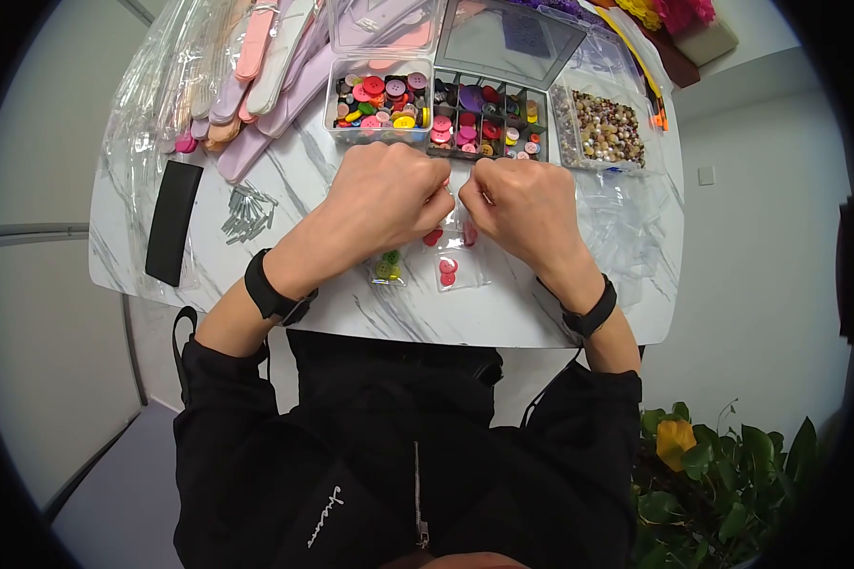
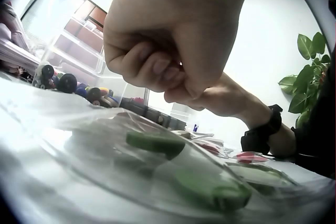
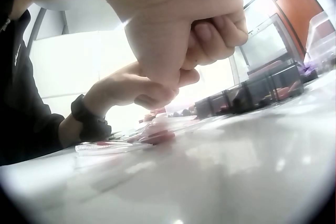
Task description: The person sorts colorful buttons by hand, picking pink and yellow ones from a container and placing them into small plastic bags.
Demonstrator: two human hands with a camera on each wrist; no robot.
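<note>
My left hand [image 1: 384,190] and right hand [image 1: 531,204] are close together over the table, fingers curled and thumbs pressed against the index fingers. Between them they pinch a small clear plastic bag, mostly hidden by the fingers. In the left wrist view the fingertips of both hands nearly meet. Just below lie a small clear bag with red buttons [image 1: 448,272] and one with green buttons [image 1: 386,268]. More red buttons [image 1: 433,236] in clear plastic lie partly under the hands. The green buttons [image 2: 157,144] loom large in the left wrist view.
Behind the hands stand an open box of mixed buttons [image 1: 380,100], a dark divided box [image 1: 489,123] and a bead box [image 1: 603,128]. Empty clear bags [image 1: 621,228] lie at right. Metal pins [image 1: 249,212], a black strip [image 1: 174,223] and wrapped pastel strips [image 1: 256,85] are at left.
</note>
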